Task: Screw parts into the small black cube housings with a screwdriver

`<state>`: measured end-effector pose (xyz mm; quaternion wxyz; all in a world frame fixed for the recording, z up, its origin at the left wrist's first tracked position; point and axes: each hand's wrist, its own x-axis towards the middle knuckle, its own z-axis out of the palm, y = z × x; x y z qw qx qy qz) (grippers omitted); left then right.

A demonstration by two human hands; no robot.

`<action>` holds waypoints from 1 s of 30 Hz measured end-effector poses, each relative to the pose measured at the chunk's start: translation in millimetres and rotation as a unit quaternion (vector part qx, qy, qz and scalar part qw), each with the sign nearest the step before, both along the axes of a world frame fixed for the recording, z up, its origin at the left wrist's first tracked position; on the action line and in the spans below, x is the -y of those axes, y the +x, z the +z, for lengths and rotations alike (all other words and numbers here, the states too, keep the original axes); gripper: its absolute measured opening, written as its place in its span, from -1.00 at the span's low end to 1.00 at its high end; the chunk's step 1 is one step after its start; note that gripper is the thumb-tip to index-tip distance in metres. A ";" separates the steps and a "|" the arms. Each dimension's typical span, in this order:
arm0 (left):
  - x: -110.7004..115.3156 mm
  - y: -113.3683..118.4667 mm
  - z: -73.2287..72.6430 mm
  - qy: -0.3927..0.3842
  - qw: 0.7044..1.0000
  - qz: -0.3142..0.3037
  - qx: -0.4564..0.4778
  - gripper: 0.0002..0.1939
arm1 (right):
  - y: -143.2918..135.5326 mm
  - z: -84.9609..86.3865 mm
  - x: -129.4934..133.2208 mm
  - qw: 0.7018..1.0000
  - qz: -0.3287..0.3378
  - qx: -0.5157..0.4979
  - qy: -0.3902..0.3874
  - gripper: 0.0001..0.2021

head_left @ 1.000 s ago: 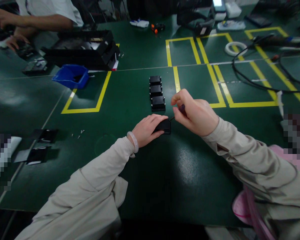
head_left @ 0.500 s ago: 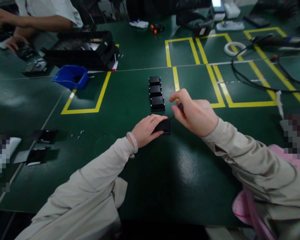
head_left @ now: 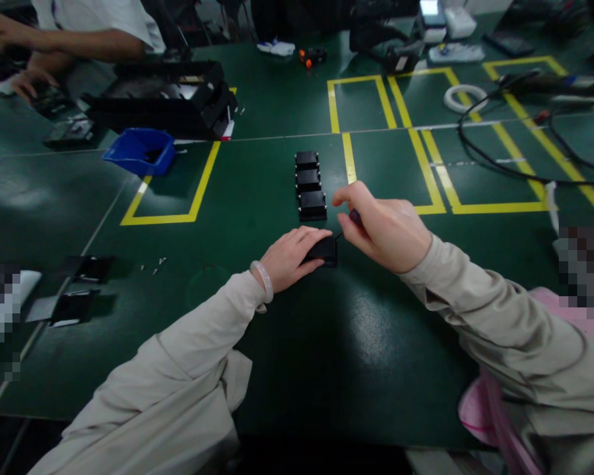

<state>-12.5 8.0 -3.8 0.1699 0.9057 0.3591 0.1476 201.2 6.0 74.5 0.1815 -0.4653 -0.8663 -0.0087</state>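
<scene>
My left hand [head_left: 292, 258] is wrapped over a small black block [head_left: 325, 251] lying on the green table, thumb on its near side and fingers across its top. To its right my right hand [head_left: 376, 221] grips the dark handle of a thin screwdriver [head_left: 355, 216], whose shaft slants down to the block's right end. Where the tip meets the block is too small to make out. Just beyond, three similar black blocks [head_left: 311, 179] with small bright screws at their sides stand in a column.
A blue bin [head_left: 141, 153] and black trays [head_left: 158, 99] lie at the back left, near another person's arms. Loose screws [head_left: 156, 266] and black parts [head_left: 74, 307] are on the left. A black cable [head_left: 480, 155] curves at the right, beside a white ring [head_left: 465, 97].
My right hand has shifted very slightly to the left, and the screwdriver handle has moved a little with it. My left hand stays on the block.
</scene>
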 end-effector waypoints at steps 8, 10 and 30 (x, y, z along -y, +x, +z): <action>-0.1 -0.1 1.1 -0.004 1.000 -0.003 0.000 -0.51 | -1.9 0.0 0.1 1.000 -0.011 -0.003 -0.011 -0.72; 0.0 0.0 1.8 -0.004 1.000 -0.002 0.000 -0.51 | -2.1 -1.3 0.1 1.000 -0.013 -0.011 -0.005 -0.71; 0.5 1.1 1.6 -0.004 1.000 0.001 0.000 -0.50 | -0.9 0.8 1.1 1.000 -0.017 0.021 0.008 -0.72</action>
